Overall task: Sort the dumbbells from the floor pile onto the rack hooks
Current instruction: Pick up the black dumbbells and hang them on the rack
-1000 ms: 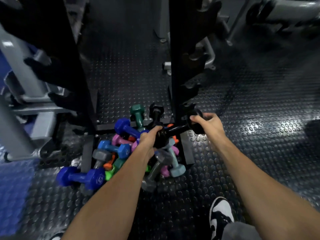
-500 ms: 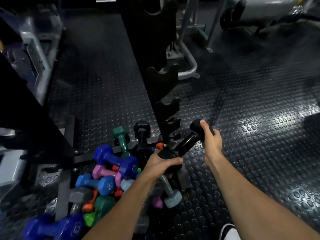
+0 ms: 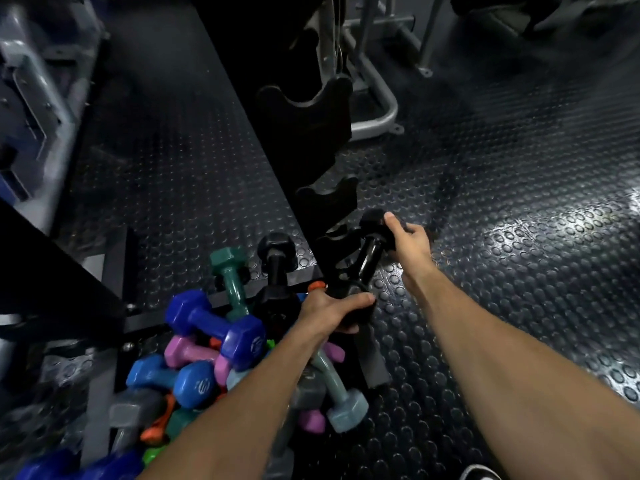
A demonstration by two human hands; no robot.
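Observation:
A black dumbbell (image 3: 367, 261) is tilted against the lowest hooks of the black rack post (image 3: 304, 140). My left hand (image 3: 332, 311) grips its near head and my right hand (image 3: 412, 242) grips its far head. Two empty hooks (image 3: 329, 195) stick out of the post above it. The floor pile (image 3: 194, 368) lies at the rack's foot, left of my left arm: dark blue, light blue, pink, green, grey and orange dumbbells. A second black dumbbell (image 3: 277, 268) and a teal one (image 3: 230, 271) lean at the pile's far edge.
The floor (image 3: 502, 202) is black studded rubber. A grey tubular machine frame (image 3: 377, 98) stands behind the rack. A black slanted rack side (image 3: 52, 271) is at left, with grey equipment (image 3: 31, 81) beyond. My black-and-white shoe (image 3: 481, 472) shows at the bottom edge.
Both hands have raised the black dumbbell and turned it steeper, bringing it against the lowest hooks. The view has tipped upward, so more of the rack post shows.

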